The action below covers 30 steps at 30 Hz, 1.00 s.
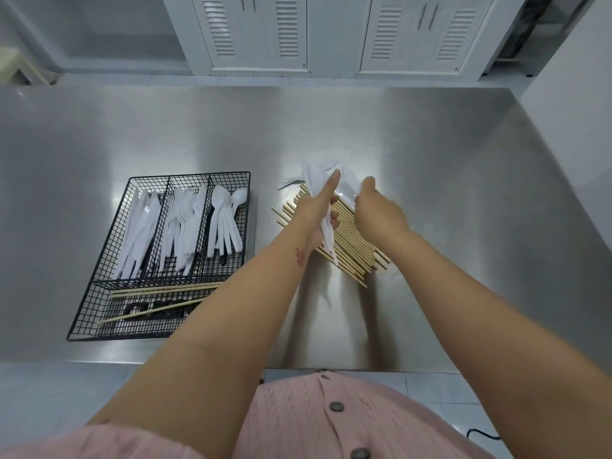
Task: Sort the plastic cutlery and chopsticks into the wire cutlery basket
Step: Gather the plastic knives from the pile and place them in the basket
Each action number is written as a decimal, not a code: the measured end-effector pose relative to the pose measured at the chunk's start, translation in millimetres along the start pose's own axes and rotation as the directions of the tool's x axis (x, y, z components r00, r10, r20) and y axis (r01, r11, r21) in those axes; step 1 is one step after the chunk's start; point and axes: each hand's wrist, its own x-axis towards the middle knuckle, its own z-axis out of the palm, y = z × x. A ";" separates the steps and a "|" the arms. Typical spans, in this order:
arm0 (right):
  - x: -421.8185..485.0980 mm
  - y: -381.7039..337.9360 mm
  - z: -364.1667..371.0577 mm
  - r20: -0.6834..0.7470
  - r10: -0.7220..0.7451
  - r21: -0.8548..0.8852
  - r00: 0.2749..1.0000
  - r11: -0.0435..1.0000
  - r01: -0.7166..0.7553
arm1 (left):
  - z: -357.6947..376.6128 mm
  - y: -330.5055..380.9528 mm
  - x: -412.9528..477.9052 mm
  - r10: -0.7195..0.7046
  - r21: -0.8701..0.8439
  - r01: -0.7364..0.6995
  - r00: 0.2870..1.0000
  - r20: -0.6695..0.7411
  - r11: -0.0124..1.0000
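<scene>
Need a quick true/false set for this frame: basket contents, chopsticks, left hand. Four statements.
1. The wire basket's long front compartment holds chopsticks. True.
2. The spoons sit in the leftmost compartment. False: they are in the rightmost of the three upper compartments; knives fill the left one.
3. The left hand grips a bunch of white plastic cutlery. True.
4. All chopsticks are already in the basket. False: a chopstick pile lies on the steel table under the hands.
</scene>
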 end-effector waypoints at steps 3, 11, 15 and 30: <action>-7.4 -14.7 2.0 0.048 -0.154 -0.003 0.987 0.988 0.154 | -3.0 4.1 -1.4 0.022 0.003 -0.022 0.999 0.024 1.000; -15.5 -22.0 13.6 0.167 -0.097 0.529 0.981 0.849 -0.006 | -29.3 10.4 3.8 0.076 -0.074 -0.090 0.982 -0.175 0.993; -18.6 -29.5 16.4 0.203 -0.061 0.684 0.977 0.723 -0.097 | -37.0 16.4 6.5 0.089 -0.123 -0.113 0.978 -0.188 0.986; -5.1 -53.0 33.2 0.586 0.194 0.743 0.787 -0.517 -0.425 | -30.6 19.1 -17.5 0.199 -0.352 -0.181 0.980 0.016 0.918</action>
